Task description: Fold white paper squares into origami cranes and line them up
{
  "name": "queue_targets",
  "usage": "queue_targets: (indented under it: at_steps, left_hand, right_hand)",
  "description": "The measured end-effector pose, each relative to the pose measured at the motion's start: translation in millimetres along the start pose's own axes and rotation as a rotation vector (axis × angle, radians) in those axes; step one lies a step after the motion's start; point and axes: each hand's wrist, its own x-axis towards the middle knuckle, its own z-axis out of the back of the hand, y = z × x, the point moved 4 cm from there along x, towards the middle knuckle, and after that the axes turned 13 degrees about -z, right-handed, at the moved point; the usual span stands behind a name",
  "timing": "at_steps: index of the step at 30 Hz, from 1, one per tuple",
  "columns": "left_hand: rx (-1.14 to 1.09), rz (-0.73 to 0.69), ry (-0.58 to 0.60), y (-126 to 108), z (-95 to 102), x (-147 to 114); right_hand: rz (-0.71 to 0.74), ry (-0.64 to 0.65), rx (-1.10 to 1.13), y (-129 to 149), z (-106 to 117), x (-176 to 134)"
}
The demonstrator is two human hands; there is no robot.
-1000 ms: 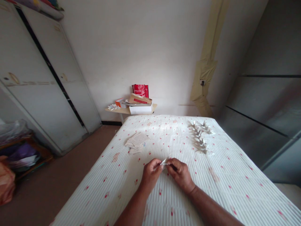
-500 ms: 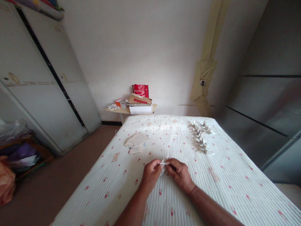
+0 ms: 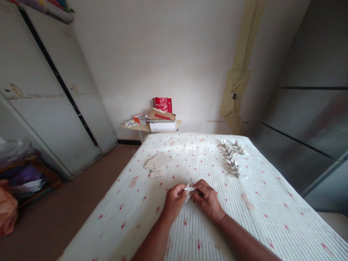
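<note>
A small folded piece of paper point(image 3: 189, 188) is pinched between both hands just above the bed's middle. My left hand point(image 3: 175, 200) grips its left side between thumb and fingers. My right hand point(image 3: 208, 198) is closed on the right side, its fingertips partly covering the paper. Ahead on the left lies a loose stack of printed paper sheets point(image 3: 158, 164). Several folded paper cranes point(image 3: 231, 159) stand in close rows on the right.
A white quilted cover point(image 3: 130, 224) with red spots spreads under everything. Beyond its far edge, a small table point(image 3: 144, 128) bears a white box point(image 3: 163, 126), a red bag point(image 3: 162, 104) and more folded paper pieces point(image 3: 131, 123). Pale cabinets point(image 3: 54, 90) stand left.
The paper between my fingers shows more of its surface now, with a point sticking up. My right fingers have shifted slightly; the stack and cranes have not moved.
</note>
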Motion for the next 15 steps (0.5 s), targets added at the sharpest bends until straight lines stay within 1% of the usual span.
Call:
queue_targets:
  at_steps: [6, 15]
  left_hand:
    - [0.038, 0.02, -0.004, -2.1, 0.2, 0.7]
    - [0.031, -0.006, -0.002, 2.2, 1.1, 0.7]
  right_hand:
    - [0.006, 0.007, 0.017, -1.0, -0.5, 0.0]
    - [0.049, 0.012, 0.071, 0.0, 0.7, -0.8]
